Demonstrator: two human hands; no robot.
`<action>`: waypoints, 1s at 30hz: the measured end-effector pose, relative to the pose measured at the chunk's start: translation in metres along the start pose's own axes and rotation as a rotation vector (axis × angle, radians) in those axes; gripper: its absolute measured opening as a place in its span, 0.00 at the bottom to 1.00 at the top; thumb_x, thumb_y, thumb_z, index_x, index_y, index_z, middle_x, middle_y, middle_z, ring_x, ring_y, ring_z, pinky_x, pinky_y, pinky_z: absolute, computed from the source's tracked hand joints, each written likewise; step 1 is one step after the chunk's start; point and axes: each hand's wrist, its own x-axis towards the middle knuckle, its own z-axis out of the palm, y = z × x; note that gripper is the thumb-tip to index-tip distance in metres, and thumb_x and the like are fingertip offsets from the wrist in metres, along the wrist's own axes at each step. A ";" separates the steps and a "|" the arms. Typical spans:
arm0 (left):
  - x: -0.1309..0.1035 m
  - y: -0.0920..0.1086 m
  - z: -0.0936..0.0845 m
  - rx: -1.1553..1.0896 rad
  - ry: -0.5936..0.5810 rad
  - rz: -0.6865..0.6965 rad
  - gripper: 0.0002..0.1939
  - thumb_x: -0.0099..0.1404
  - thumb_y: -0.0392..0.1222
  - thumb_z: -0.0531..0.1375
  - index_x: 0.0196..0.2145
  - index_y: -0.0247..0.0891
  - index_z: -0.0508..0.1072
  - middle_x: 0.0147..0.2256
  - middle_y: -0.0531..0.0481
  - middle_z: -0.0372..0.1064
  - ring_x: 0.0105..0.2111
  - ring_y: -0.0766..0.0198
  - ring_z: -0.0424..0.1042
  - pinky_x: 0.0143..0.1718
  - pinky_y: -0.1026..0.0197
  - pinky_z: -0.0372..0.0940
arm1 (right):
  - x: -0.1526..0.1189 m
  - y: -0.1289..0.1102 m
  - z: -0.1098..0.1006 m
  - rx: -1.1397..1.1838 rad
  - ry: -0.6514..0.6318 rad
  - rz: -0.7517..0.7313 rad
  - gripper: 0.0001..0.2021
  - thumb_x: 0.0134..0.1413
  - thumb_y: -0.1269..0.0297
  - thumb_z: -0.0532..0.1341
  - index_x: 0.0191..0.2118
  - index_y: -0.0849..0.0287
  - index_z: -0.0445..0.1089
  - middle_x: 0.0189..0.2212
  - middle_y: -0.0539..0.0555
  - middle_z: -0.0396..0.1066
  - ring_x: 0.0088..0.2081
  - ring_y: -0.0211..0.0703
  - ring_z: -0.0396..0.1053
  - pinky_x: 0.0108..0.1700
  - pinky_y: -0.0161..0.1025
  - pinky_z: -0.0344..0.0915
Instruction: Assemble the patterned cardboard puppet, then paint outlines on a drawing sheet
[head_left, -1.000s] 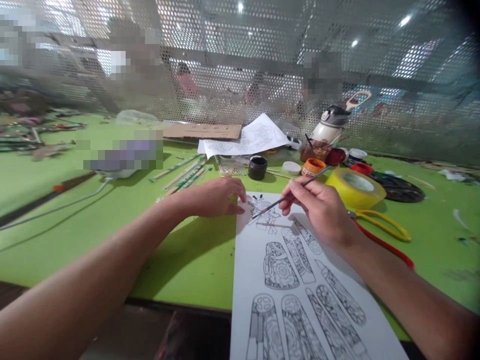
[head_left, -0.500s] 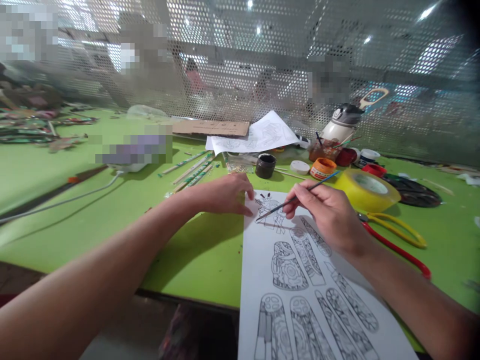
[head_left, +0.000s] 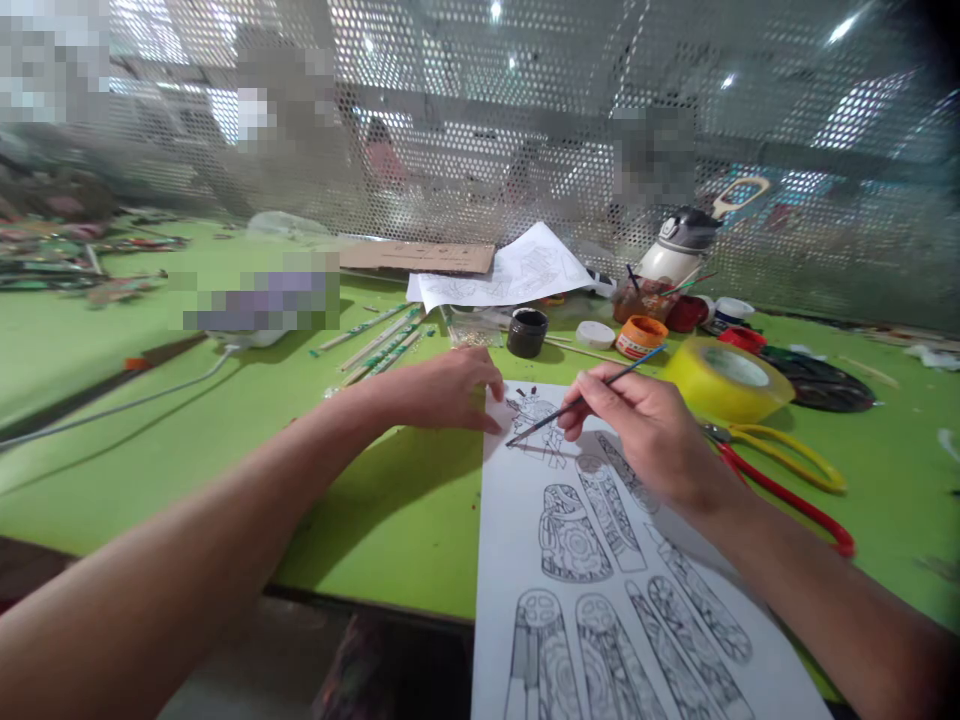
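A white sheet [head_left: 510, 540] printed with black line drawings lies on the green table and hangs past its front edge. My right hand [head_left: 637, 425] grips a thin paintbrush [head_left: 559, 412], its dark tip at the small figure drawing [head_left: 536, 425] near the sheet's top. My left hand [head_left: 457, 388] rests at the upper left edge of the sheet, fingers apart, thumb and fingertips on the paper, with nothing held. Beyond the hands stand a black paint jar [head_left: 527, 333] and an orange paint jar [head_left: 641, 337].
Right of my right hand are a yellow tape roll [head_left: 727, 380] and scissors [head_left: 795, 465] with red and yellow handles. A bottle [head_left: 675, 250], cardboard [head_left: 416, 256], more printed paper [head_left: 532, 268] and green-marked sticks [head_left: 382, 345] lie farther back, before a perforated metal screen [head_left: 465, 120]. A white cable [head_left: 135, 412] crosses the left.
The whole view has shifted very slightly. Both hands keep nearly the same places on the sheet, and the brush tip stays by the small figure's lower left.
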 end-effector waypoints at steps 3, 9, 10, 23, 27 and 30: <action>0.000 0.000 0.000 0.013 -0.013 -0.016 0.18 0.55 0.52 0.64 0.40 0.39 0.74 0.41 0.45 0.65 0.41 0.59 0.64 0.44 0.60 0.58 | 0.000 0.001 -0.001 -0.003 -0.004 -0.003 0.12 0.61 0.59 0.57 0.31 0.62 0.69 0.25 0.54 0.72 0.27 0.39 0.71 0.32 0.37 0.68; 0.000 0.002 -0.002 0.020 -0.021 -0.019 0.18 0.56 0.52 0.64 0.40 0.40 0.74 0.41 0.45 0.65 0.41 0.59 0.64 0.44 0.60 0.58 | 0.000 0.002 -0.003 -0.016 0.005 -0.017 0.12 0.61 0.59 0.57 0.31 0.62 0.69 0.25 0.53 0.71 0.27 0.39 0.71 0.32 0.37 0.68; 0.000 0.002 -0.002 0.020 -0.025 -0.024 0.17 0.56 0.52 0.64 0.40 0.40 0.74 0.41 0.45 0.65 0.41 0.59 0.64 0.44 0.60 0.58 | 0.000 0.002 -0.003 -0.019 0.011 -0.020 0.12 0.61 0.59 0.57 0.31 0.62 0.69 0.25 0.53 0.71 0.27 0.39 0.71 0.32 0.38 0.68; 0.001 0.004 -0.003 0.022 -0.042 -0.045 0.17 0.55 0.51 0.64 0.40 0.40 0.74 0.41 0.46 0.65 0.41 0.60 0.64 0.45 0.61 0.58 | -0.001 0.000 0.000 -0.006 0.001 -0.009 0.12 0.61 0.60 0.56 0.31 0.62 0.69 0.25 0.54 0.72 0.27 0.39 0.71 0.31 0.37 0.68; 0.000 0.004 -0.003 0.010 -0.030 -0.030 0.17 0.56 0.50 0.64 0.41 0.39 0.74 0.42 0.46 0.64 0.42 0.60 0.64 0.45 0.60 0.58 | 0.000 0.001 -0.001 -0.021 0.006 -0.019 0.12 0.61 0.60 0.56 0.30 0.62 0.69 0.25 0.54 0.72 0.27 0.39 0.71 0.31 0.37 0.68; 0.000 0.006 -0.004 0.013 -0.035 -0.027 0.17 0.57 0.49 0.64 0.41 0.37 0.74 0.41 0.45 0.64 0.41 0.60 0.64 0.46 0.60 0.58 | 0.001 0.001 -0.002 -0.034 0.016 -0.019 0.13 0.61 0.59 0.56 0.30 0.62 0.69 0.24 0.54 0.72 0.27 0.39 0.71 0.31 0.38 0.68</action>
